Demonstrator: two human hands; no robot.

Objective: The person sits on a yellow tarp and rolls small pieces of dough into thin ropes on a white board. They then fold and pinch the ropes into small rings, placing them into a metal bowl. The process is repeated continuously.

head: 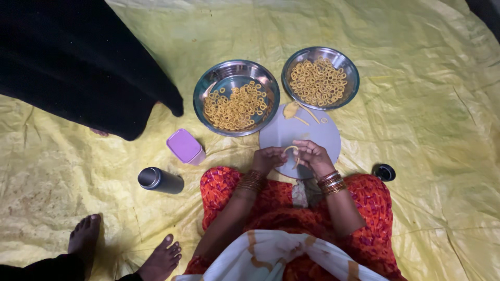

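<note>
Left hand [269, 157] and right hand [311, 154] pinch dough strip [290, 149] over grey board [312, 136]; ring-filled bowls [236, 97] beyond.

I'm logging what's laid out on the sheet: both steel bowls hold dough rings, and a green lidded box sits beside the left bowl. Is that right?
Not quite: the box is purple, not green, as the head view shows. The rest holds: both steel bowls, the left bowl and the right bowl, hold dough rings, and the lidded box sits beside the left one.

A thin yellow dough strip [290, 149] curves over the round grey board [323, 135].
</note>
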